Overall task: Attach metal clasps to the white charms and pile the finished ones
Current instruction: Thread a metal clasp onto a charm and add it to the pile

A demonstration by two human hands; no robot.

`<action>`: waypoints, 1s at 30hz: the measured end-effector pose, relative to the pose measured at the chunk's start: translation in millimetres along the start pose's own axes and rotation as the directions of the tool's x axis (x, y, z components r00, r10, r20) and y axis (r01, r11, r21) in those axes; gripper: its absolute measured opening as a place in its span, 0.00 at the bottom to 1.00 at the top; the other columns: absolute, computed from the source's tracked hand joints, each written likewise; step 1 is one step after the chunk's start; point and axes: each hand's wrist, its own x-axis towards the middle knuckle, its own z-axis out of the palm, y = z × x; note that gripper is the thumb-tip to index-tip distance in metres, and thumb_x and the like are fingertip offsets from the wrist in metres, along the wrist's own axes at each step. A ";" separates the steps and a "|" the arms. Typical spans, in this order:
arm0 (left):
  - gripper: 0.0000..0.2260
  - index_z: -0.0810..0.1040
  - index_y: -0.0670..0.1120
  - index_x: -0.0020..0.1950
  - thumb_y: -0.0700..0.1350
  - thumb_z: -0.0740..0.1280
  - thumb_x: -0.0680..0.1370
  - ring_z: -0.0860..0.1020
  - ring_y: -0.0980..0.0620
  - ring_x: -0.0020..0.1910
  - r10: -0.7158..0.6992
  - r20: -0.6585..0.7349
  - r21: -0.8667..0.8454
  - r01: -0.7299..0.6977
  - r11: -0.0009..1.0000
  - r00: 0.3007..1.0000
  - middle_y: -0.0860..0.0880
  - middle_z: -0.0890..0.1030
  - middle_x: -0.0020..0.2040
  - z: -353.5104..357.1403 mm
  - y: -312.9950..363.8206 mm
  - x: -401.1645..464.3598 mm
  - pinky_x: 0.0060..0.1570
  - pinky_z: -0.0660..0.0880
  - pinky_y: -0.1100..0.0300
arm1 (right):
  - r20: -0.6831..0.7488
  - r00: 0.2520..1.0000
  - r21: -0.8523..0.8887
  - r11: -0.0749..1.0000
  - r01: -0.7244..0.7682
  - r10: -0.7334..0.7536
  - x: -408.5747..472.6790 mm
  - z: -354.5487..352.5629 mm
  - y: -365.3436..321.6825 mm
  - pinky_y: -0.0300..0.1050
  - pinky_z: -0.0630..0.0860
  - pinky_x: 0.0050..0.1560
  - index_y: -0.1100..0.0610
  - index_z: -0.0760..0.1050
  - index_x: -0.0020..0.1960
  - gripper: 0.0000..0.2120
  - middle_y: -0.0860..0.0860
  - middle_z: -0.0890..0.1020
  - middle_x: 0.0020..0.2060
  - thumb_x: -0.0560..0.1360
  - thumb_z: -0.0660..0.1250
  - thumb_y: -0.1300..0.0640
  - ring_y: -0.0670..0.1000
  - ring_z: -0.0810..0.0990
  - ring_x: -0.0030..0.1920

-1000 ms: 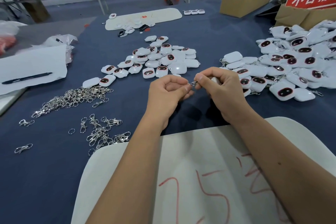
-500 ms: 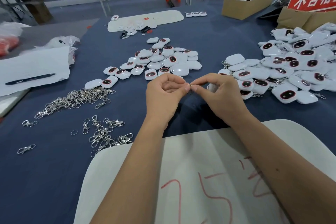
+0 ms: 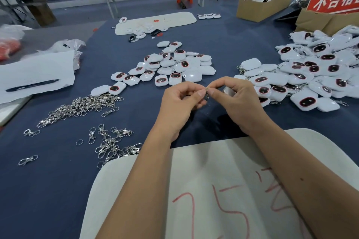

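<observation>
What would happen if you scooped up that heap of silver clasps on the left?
The heap of clasps would probably come up tangled, since hooks and rings interlock. Being loose linked metal, it likely sags and dangles, and stragglers may drop off.

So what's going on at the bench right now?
A person is fitting a metal clasp, pinched between the left hand and right hand. The right hand also seems to hold a white charm, mostly hidden. Loose clasps lie left, unclipped charms in the middle, and the finished pile on the right.
</observation>
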 end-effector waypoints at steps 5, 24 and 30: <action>0.05 0.84 0.43 0.47 0.36 0.69 0.80 0.81 0.51 0.39 0.035 0.001 0.081 -0.035 0.996 0.999 0.44 0.84 0.40 -0.5 -0.9 0.0 0.46 0.79 0.59 | 0.014 1.000 0.017 1.000 -0.003 0.003 -0.3 -0.4 1.2 0.28 0.69 0.45 0.49 0.84 0.44 0.07 0.36 0.83 0.36 0.77 0.73 0.61 0.37 0.77 0.38; 0.07 0.79 0.46 0.46 0.38 0.65 0.82 0.80 0.56 0.39 0.270 -0.028 0.443 -0.230 0.866 0.963 0.53 0.81 0.38 11.5 -3.7 -1.0 0.43 0.75 0.63 | -0.033 0.999 0.001 0.999 0.040 -0.040 -1.7 0.3 1.9 0.47 0.74 0.42 0.53 0.85 0.46 0.04 0.46 0.85 0.41 0.77 0.74 0.61 0.56 0.76 0.38; 0.07 0.77 0.45 0.46 0.38 0.63 0.83 0.78 0.51 0.43 0.422 -0.047 0.513 -0.341 0.788 0.905 0.51 0.79 0.41 20.1 -3.6 -3.5 0.43 0.74 0.60 | -0.060 0.997 0.053 0.997 0.052 -0.048 -1.6 -1.9 0.8 0.50 0.72 0.41 0.53 0.85 0.47 0.04 0.46 0.85 0.40 0.78 0.73 0.61 0.61 0.73 0.36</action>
